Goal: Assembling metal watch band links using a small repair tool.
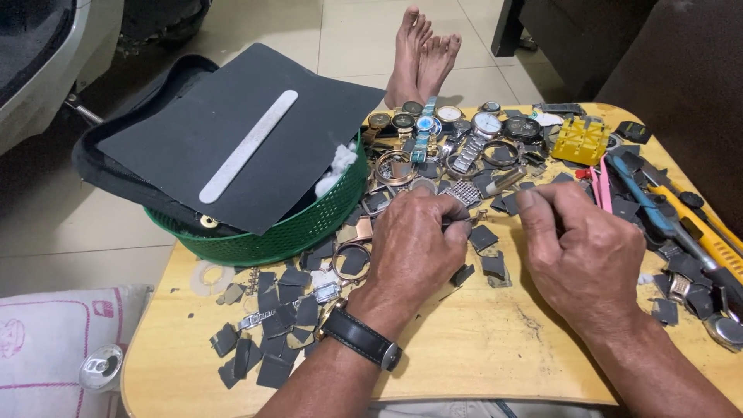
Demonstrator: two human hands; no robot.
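Note:
My left hand (414,244) rests over the middle of a small wooden table (464,348), fingers curled around a small metal watch part that barely shows between thumb and forefinger. A black-strapped wristwatch (360,339) sits on that wrist. My right hand (576,251) is close beside it, thumb and fingers pinched together near the same small piece; what it pinches is hidden. Several wristwatches (472,128) and metal watch bands lie just beyond the hands. Dark grey sandpaper scraps (275,333) are strewn to the left.
A green plastic basket (271,236) holds a black folder (232,135) with a long nail file on top. A yellow tool (580,139), a blue-handled tool (646,205) and a yellow utility knife (708,236) lie at the right. Bare feet (422,58) rest on the tiled floor beyond.

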